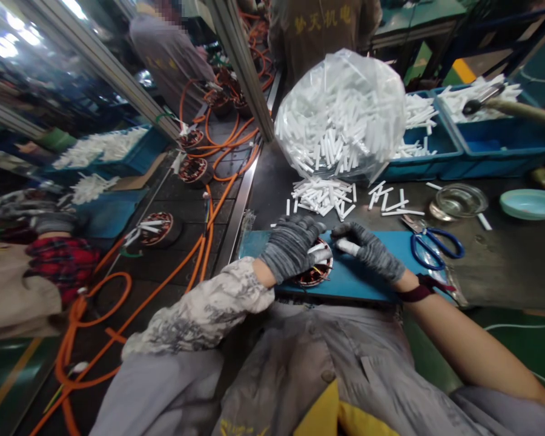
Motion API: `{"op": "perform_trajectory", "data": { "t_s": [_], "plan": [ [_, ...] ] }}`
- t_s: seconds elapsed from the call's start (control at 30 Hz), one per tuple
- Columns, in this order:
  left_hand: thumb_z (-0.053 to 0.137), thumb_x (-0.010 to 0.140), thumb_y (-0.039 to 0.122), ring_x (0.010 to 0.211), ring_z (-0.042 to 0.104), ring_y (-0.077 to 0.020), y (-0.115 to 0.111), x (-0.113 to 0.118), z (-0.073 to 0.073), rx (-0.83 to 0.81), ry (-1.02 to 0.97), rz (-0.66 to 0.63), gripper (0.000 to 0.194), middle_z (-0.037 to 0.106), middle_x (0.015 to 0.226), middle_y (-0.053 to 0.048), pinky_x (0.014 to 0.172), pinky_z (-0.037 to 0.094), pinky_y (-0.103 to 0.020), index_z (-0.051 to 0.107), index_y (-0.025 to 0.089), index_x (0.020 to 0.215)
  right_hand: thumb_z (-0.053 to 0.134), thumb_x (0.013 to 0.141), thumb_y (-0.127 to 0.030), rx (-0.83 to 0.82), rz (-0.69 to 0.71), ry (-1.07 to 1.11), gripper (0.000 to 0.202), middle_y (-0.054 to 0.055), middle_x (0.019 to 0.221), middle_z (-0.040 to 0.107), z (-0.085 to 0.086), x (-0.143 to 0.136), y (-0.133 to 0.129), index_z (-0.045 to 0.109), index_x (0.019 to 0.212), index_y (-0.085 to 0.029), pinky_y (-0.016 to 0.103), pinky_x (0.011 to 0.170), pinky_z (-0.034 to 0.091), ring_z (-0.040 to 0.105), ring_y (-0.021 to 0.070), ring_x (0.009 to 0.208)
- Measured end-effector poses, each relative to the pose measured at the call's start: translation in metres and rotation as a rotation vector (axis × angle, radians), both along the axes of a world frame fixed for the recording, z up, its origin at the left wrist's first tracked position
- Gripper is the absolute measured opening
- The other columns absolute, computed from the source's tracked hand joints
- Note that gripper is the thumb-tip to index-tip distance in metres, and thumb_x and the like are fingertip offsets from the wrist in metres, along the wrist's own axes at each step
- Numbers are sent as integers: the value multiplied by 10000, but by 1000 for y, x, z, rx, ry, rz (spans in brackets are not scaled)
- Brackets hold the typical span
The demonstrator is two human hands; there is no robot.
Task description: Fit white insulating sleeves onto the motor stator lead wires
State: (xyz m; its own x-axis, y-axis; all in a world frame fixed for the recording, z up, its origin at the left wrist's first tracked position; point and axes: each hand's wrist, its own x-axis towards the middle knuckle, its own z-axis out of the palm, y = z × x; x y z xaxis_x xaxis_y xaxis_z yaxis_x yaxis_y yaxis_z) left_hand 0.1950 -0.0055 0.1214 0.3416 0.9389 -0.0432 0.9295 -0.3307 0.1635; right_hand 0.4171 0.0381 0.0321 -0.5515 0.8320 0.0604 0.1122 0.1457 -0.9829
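Note:
A round motor stator (315, 275) with copper windings lies on the blue mat (367, 275) in front of me. My left hand (288, 248), in a grey striped glove, rests over its left and top. The fingers reach across the far side and the thumb along the near side, gripping it. White pieces show in the ring under that hand. Just right of the stator is my right hand (367, 248), also gloved, with bent fingers and a pale thumb held a little apart; I see nothing between them. Loose white tubes (324, 197) lie beyond my hands.
A clear bag (340, 109) of white tubes stands behind the pile, with blue bins (454, 163) to its right. Blue-handled scissors (436, 248), a glass bowl (458, 203) and a pale dish (531, 204) lie right. Orange cables (206, 242) and another stator (157, 229) are left, near co-workers.

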Motion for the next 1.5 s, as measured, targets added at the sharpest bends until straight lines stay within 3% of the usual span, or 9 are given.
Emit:
{"op": "perform_trajectory", "data": {
  "t_s": [0.17,0.3,0.43,0.57,0.73,0.97,1.17,1.37,1.5],
  "plan": [
    [690,953,463,969,683,-214,-9,-24,-6,-152,-211,-77,321,737,1033,-77,885,514,-325,789,180,1067,676,944,-420,174,-49,-20,215,42,1031,769,14,9,-21,746,1068,-259,416,940,561,707,225,959],
    [462,1069,461,899,710,-259,-12,-9,-13,-170,56,-48,426,771,993,-106,835,511,-389,747,187,1230,661,945,-410,191,-32,-56,213,48,1026,775,13,-4,-24,748,1064,-257,429,939,574,718,229,946],
    [536,1028,510,930,723,-292,-9,10,-11,-252,205,-112,432,774,1074,-123,830,521,-412,715,196,1264,667,924,-444,84,-61,-63,316,65,1091,784,3,-12,-20,692,1168,-247,464,956,591,735,246,979],
    [561,1003,526,957,718,-290,-7,2,-7,-136,67,-12,410,765,1019,-115,940,517,-455,742,183,1137,691,917,-471,17,-24,-45,379,68,1107,785,1,2,-21,650,1222,-251,461,946,606,743,253,1004],
    [695,911,561,1218,664,-278,3,-24,-19,-114,-176,11,645,693,1348,-139,1070,508,-408,606,150,1400,636,979,-424,189,71,-82,285,56,1183,773,11,15,-34,723,1212,-286,456,1012,573,723,249,1079],
    [674,979,355,1151,710,-236,5,-21,-29,16,-176,129,356,777,1206,-77,1243,344,-542,677,187,1293,613,996,-461,134,116,-45,308,50,1225,763,13,-10,-31,718,1224,-282,476,1083,526,700,253,1137],
    [597,1022,401,1337,608,-265,-27,-25,-24,126,-209,-111,284,656,1443,-88,1202,398,-518,760,262,1209,672,947,-512,-40,222,1,301,28,1110,769,11,-8,-20,711,1112,-263,479,1015,551,703,238,1031],
    [547,1042,370,1514,414,-309,-33,-18,-33,85,-63,-154,440,459,1633,-97,1271,268,-569,601,275,1469,682,930,-557,-53,264,-19,333,34,1071,761,9,-16,-13,690,1052,-247,426,943,550,686,228,981],
    [493,1060,334,1539,379,-296,-30,-24,-39,17,-84,-203,449,479,1619,-100,1284,249,-566,571,244,1493,690,928,-547,-56,291,15,320,24,1034,740,10,-21,-9,673,1007,-238,403,947,541,668,212,966]
  ]
}}
